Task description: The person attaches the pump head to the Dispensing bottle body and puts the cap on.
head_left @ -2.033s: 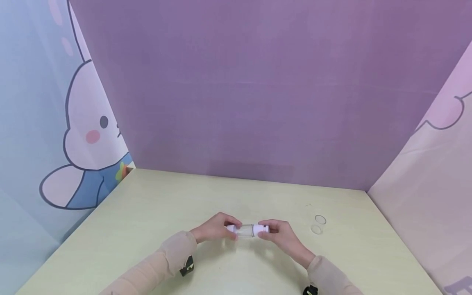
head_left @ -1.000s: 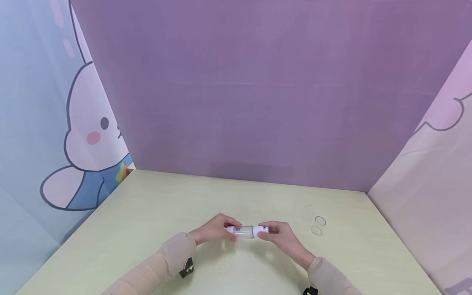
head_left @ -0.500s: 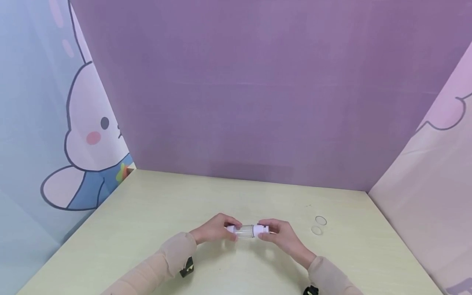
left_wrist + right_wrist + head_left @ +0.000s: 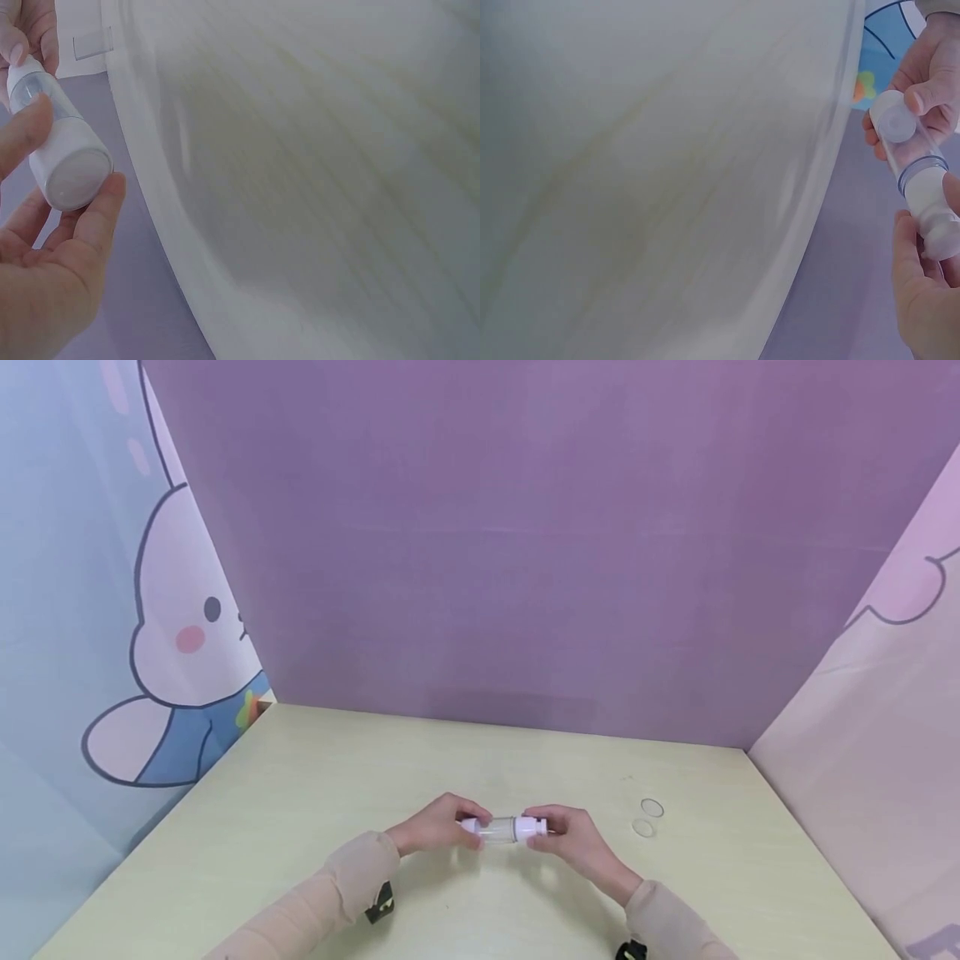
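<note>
White and clear, the bottle [image 4: 498, 832] was held sideways between your left hand [image 4: 437, 823] and right hand [image 4: 574, 840].
Your left pinched its base [image 4: 71, 161], your right its top [image 4: 528, 829]; working that top seemed the step, and the next move likely called for a steady left hold against a right-hand twist. Right of both lay a clear cover [image 4: 648, 817].

We locate the bottle [image 4: 499, 830] between the left hand [image 4: 441, 823] and the right hand [image 4: 574, 842]; the cap [image 4: 647, 818] stands on the table [image 4: 337, 777] to their right, before the back wall [image 4: 510, 543].
</note>
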`<state>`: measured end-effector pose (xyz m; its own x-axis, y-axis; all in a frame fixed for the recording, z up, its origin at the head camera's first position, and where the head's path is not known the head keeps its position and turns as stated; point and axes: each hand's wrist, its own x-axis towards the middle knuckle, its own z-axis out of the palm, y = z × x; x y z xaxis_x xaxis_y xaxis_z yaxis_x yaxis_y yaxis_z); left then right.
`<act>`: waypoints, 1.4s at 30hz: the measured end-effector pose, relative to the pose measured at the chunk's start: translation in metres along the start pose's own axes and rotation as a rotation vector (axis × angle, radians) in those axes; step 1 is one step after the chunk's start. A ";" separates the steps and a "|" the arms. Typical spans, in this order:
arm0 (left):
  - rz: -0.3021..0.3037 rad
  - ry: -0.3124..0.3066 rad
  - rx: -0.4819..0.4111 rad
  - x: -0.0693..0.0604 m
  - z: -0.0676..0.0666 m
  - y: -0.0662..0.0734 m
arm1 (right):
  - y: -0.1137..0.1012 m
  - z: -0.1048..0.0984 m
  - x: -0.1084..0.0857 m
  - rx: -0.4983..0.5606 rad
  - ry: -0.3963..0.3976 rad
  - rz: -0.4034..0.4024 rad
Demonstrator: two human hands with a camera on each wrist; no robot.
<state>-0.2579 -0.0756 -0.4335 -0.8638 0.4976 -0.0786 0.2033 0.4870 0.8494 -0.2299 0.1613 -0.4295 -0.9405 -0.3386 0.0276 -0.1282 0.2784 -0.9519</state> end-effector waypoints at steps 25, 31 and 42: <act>0.000 0.004 -0.002 0.000 0.000 0.004 | -0.001 -0.002 0.000 -0.050 0.024 0.032; -0.004 0.008 0.011 0.001 0.001 0.004 | -0.001 -0.001 -0.001 -0.055 0.036 0.040; -0.012 0.005 0.004 0.000 0.003 0.002 | 0.000 0.001 -0.003 -0.058 0.052 0.050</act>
<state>-0.2560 -0.0729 -0.4331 -0.8685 0.4881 -0.0860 0.1947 0.4954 0.8465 -0.2264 0.1618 -0.4303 -0.9610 -0.2767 -0.0019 -0.0978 0.3461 -0.9331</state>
